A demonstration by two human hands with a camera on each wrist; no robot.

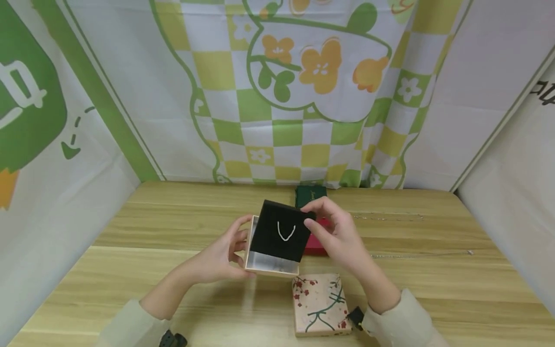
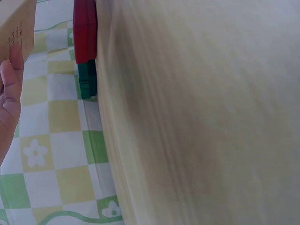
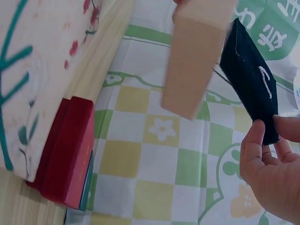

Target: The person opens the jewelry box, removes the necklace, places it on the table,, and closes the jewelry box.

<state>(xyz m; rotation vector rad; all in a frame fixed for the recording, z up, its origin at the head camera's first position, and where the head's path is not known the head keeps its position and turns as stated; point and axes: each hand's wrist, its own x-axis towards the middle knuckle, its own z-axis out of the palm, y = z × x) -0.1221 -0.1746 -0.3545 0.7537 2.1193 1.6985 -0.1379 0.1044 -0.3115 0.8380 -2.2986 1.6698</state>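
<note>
A black jewelry pad [image 1: 276, 241] with a thin pale chain [image 1: 285, 238] looped on its face is tilted over the open base of a small beige box [image 1: 272, 264]. My right hand [image 1: 340, 238] pinches the pad's upper right corner between thumb and fingers, also seen in the right wrist view, where the pad [image 3: 251, 79] stands apart from the box base [image 3: 192, 65]. My left hand [image 1: 218, 255] holds the box base by its left side, off the table. Its inside looks silvery. In the left wrist view only fingers [image 2: 11, 89] and a box corner [image 2: 23, 35] show.
A beige lid [image 1: 321, 306] with branches and red blossoms lies near the front. Behind the right hand sit a red box [image 1: 315, 246] and a dark green box [image 1: 309, 193]. Two thin chains [image 1: 470, 252] lie on the table at right. A patterned curtain [image 1: 277, 135] hangs behind.
</note>
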